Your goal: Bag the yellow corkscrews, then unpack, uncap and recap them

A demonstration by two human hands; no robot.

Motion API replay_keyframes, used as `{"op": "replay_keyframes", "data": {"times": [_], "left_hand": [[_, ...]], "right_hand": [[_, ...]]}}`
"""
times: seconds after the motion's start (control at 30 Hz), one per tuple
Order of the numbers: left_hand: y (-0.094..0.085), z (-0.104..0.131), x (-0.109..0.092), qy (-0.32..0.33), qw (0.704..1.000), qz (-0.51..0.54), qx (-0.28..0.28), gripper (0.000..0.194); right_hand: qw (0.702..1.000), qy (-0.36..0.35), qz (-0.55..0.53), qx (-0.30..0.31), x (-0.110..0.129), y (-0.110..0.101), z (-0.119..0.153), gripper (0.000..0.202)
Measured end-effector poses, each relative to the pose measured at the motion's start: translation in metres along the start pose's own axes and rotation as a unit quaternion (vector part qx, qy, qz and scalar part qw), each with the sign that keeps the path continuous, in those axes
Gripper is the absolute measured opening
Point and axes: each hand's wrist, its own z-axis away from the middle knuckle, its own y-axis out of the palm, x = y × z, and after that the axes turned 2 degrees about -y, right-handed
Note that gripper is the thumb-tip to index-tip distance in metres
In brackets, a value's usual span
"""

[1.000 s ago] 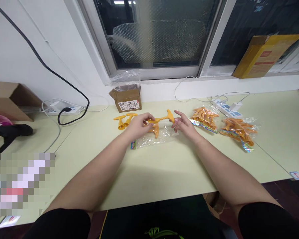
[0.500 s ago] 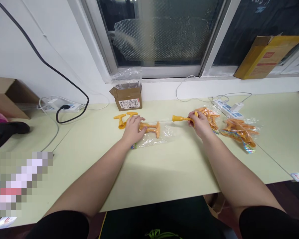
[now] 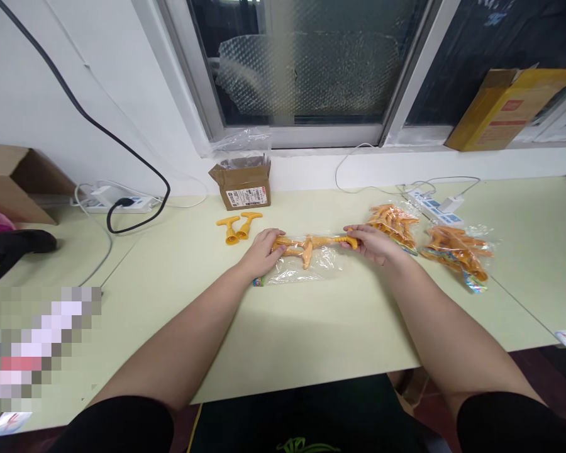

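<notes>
Two loose orange pieces (image 3: 238, 226) left of bag; two filled packs (image 3: 393, 223) right (none blocking), carton (image 3: 242, 183) behind. Clear bag (image 3: 302, 267) on table (image 3: 311, 327) mid-front. Left hand (image 3: 263, 250) pins bag mouth and piece; right hand (image 3: 371, 242) closed on orange piece (image 3: 330, 241), its far end in bag.

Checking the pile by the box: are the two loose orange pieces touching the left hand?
Apart. The head view shows bare table between the two loose pieces and the left hand, which rests on the bag.
</notes>
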Motion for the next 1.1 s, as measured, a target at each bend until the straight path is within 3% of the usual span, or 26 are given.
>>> {"op": "replay_keyframes", "data": {"times": [0.23,0.4,0.67,0.8,0.93,1.03,1.1], "left_hand": [[0.0,0.003,-0.007,-0.015,1.0,-0.015,-0.001,0.045],[-0.002,0.003,-0.009,-0.02,0.999,-0.018,0.017,0.043],[-0.004,0.003,-0.01,0.026,0.998,0.014,0.05,0.041],[0.0,0.003,-0.011,0.024,0.999,0.022,0.029,0.037],[0.004,0.001,-0.011,0.021,0.999,0.02,-0.014,0.032],[0.004,0.001,-0.01,0.014,0.999,0.026,-0.027,0.03],[0.003,0.002,-0.01,0.014,0.999,0.029,-0.02,0.03]], "right_hand": [[0.992,0.029,0.029,0.123,-0.002,0.002,0.005,0.021],[0.991,0.025,0.033,0.124,0.003,0.0,0.01,0.018],[0.991,0.012,0.017,0.134,-0.005,0.011,0.01,0.017],[0.975,0.024,0.07,0.211,-0.007,0.012,0.015,0.02],[0.95,-0.029,0.171,0.259,-0.004,0.01,0.017,0.025],[0.933,-0.058,0.239,0.263,-0.006,0.013,0.015,0.022],[0.938,-0.037,0.25,0.239,-0.01,0.017,0.014,0.022]]}}
